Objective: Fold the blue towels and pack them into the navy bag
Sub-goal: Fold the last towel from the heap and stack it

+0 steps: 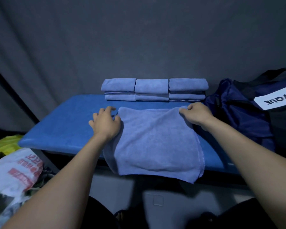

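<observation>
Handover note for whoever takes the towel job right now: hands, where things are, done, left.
Left hand: curled fingers at the far left corner of the towel in work; whether it grips is unclear.
Right hand: pinches the towel's far right corner.
That towel lies on the blue bench, near edge hanging over the front.
Folded towels: three stacks in a row at the bench's far edge.
Navy bag: on the right end of the bench; no towel visibly inside.
Done: the folded stacks. Left: finish this fold, pack everything.
</observation>
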